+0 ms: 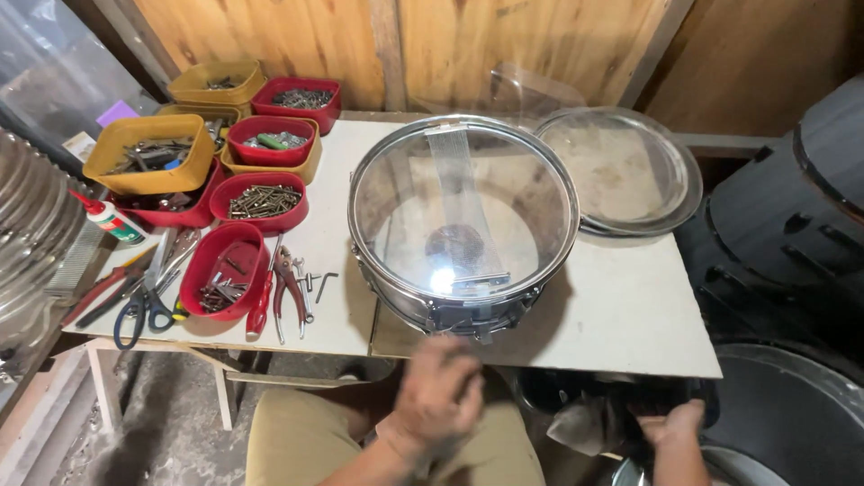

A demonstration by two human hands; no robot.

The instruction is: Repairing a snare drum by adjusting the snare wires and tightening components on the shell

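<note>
Drum (463,225): one; red tubs (222,270): five; yellow tubs (148,153): four; hands: two.

A snare drum (463,225) sits bottom-up on the pale table (630,315), its snare wires across the clear head — a loose drumhead (630,171) just beside it. The left hand (438,391), blurred, hovers below the table's near edge; the right hand (675,423) grips something dark — red and yellow trays (238,270) of screws stand left.

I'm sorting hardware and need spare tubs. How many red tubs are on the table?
5, all at the table's left end: one at the back, one below it, one of screws, one partly under the yellow tub, one nearest. More may be hidden.
</note>
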